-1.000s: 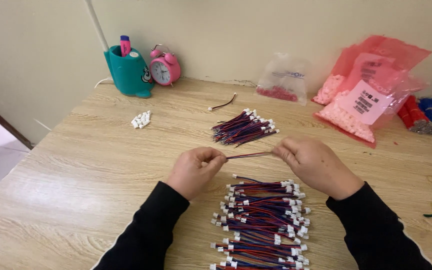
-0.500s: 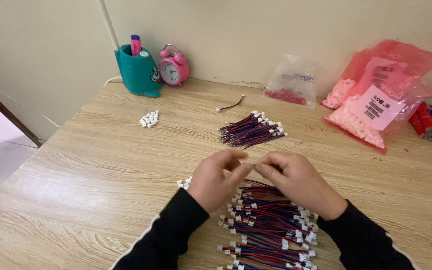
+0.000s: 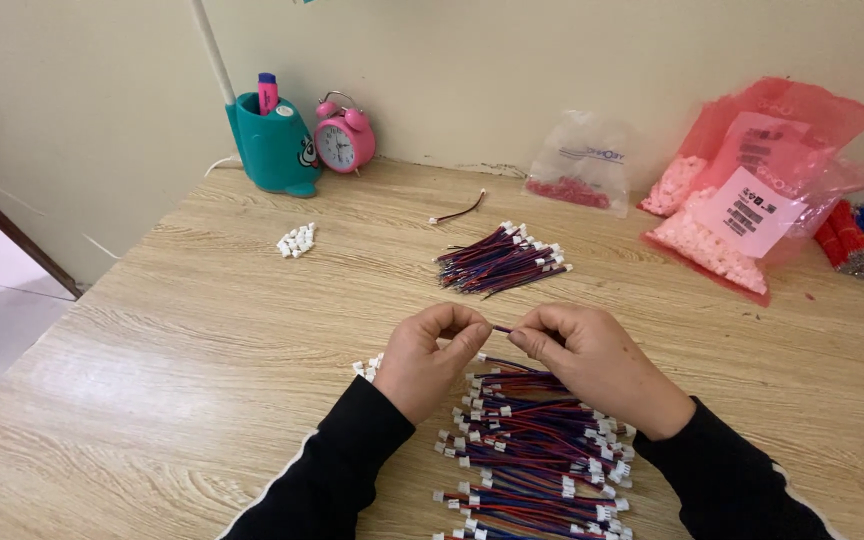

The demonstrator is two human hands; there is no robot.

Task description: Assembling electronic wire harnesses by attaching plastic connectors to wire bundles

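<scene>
- A person's left hand (image 3: pixel 430 355) and right hand (image 3: pixel 592 358) meet above a wooden table (image 3: pixel 202 350), fingertips nearly touching, both in black sleeves.
- Between them runs a short red-and-blue wire (image 3: pixel 502 328); the left thumb and forefinger are pressed together on one end, and the right fingertips pinch the other.
- Directly below the hands lies a large pile of wires (image 3: pixel 532 450) with white plugs on the ends, spread toward the table's near edge.
- A smaller bundle of wires (image 3: pixel 500 262) sits farther back, with a single loose wire (image 3: pixel 457 210) beyond it.
- A few white plugs (image 3: pixel 365 367) lie just beside the left hand; another small heap of plugs (image 3: pixel 296 240) rests well apart to the left.
- Against the wall stand a teal pen holder (image 3: pixel 274 148) and a pink alarm clock (image 3: pixel 343 140).
- A clear bag (image 3: pixel 584 165) and pink bags (image 3: pixel 752 190) of small parts lie at the right.
</scene>
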